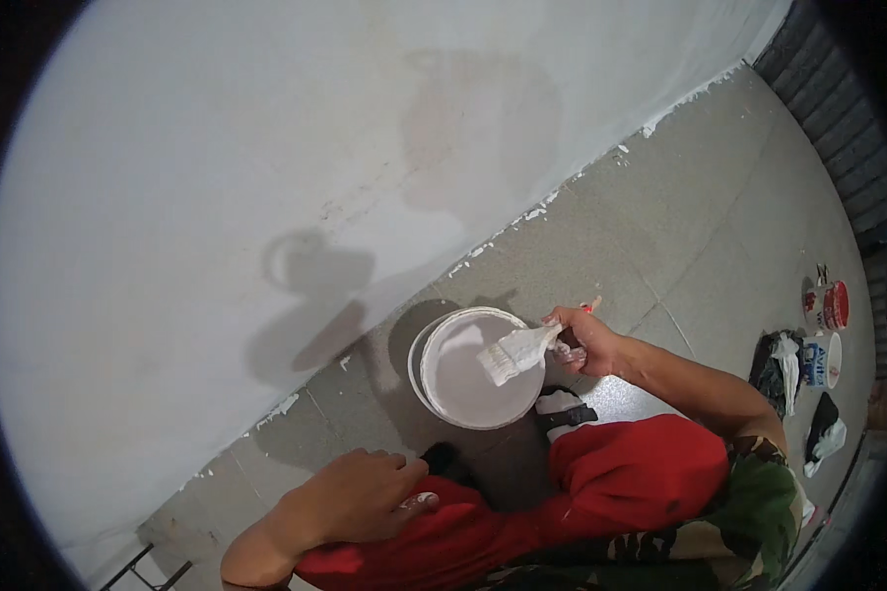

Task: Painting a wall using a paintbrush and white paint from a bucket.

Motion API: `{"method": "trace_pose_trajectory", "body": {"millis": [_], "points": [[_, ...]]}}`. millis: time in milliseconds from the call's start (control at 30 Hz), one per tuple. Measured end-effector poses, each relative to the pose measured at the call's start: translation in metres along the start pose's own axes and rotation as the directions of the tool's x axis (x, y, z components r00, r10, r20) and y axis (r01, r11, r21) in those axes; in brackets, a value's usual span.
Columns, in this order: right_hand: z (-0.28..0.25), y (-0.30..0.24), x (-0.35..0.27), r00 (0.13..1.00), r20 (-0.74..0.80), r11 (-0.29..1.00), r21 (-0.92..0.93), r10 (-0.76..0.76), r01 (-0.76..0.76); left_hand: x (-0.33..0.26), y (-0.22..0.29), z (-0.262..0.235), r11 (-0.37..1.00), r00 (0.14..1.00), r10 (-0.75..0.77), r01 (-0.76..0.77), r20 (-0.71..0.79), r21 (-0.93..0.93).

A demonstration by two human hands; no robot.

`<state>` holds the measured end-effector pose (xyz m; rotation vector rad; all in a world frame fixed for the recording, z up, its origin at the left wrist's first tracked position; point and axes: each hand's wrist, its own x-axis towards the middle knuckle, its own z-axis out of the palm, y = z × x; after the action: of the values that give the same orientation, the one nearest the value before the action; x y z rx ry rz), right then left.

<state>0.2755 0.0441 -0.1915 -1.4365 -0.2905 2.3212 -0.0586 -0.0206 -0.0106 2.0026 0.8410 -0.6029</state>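
My right hand (583, 342) is closed around the handle of a wide paintbrush (518, 353). The brush's white-coated bristles point left and lie over the opening of a round white bucket (440, 402) that stands on the floor before me. Pale whitish paint (473, 369) fills the bucket's inside; its wire handle hangs at the left of the rim. Whether the bristles touch the paint I cannot make out. White smears mark my right fingers. My left hand (363, 492) rests on my left knee, loosely bent and holding nothing, with a white smear near the thumb.
A white wall (217, 177) runs diagonally beyond the bucket, with white paint flecks along its foot on the grey tiled floor (601, 236). Far right stand a red-and-white tub (826, 305), a blue-and-white tub (821, 360) and dark bags (777, 369). Dark metal legs (148, 569) show lower left.
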Motion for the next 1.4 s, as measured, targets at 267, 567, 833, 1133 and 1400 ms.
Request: {"method": "trace_pose_trajectory", "body": {"millis": [267, 567, 833, 1133, 1400], "points": [[-0.008, 0.008, 0.001, 0.965, 0.239, 0.927, 0.324, 0.110, -0.186, 0.005, 0.003, 0.000, 0.997, 0.997, -0.077, 0.077, 0.001, -0.022], [0.014, 0.004, 0.001, 0.861, 0.502, 0.849, 0.420, 0.078, -0.322, -0.010, 0.034, 0.008, 0.974, 0.980, -0.194, 0.198, 0.044, -0.111], [0.057, -0.044, 0.006, 0.701, 0.701, 0.753, 0.530, -0.131, -0.390, -0.016, 0.048, 0.019, 0.784, 0.832, -0.479, 0.549, 0.281, -0.288], [0.064, -0.130, -0.022, 0.536, 0.093, 0.413, 0.751, -0.839, 0.516, -0.010, 0.108, -0.025, 0.745, 0.767, -0.641, 0.616, -0.019, -0.257], [0.029, -0.109, 0.017, 0.290, -0.249, 0.142, 0.481, -0.924, 0.865, -0.013, 0.071, 0.013, 0.755, 0.777, -0.612, 0.629, 0.144, -0.187]]}}
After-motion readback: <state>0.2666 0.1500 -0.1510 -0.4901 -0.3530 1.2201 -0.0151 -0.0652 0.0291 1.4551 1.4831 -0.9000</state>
